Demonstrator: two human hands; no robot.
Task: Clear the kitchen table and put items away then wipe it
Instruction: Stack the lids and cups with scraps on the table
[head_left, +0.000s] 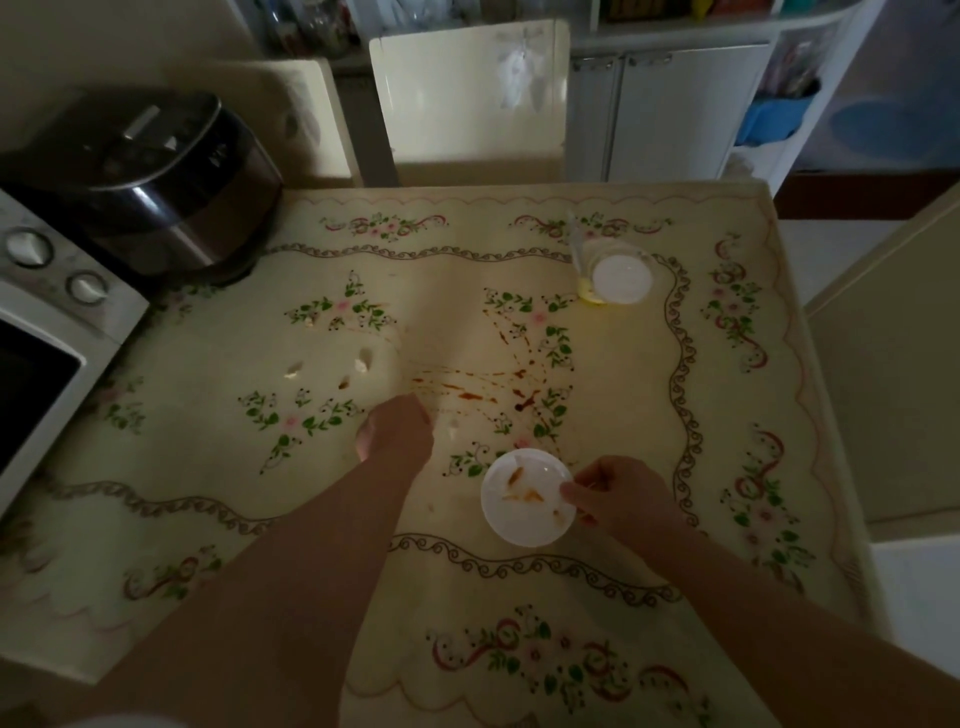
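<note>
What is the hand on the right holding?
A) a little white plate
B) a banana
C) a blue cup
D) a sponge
A: the right hand pinches the rim of the little white plate, which has orange food bits on it.

White plate (527, 499) — floral cream cloth (623, 364)
</note>
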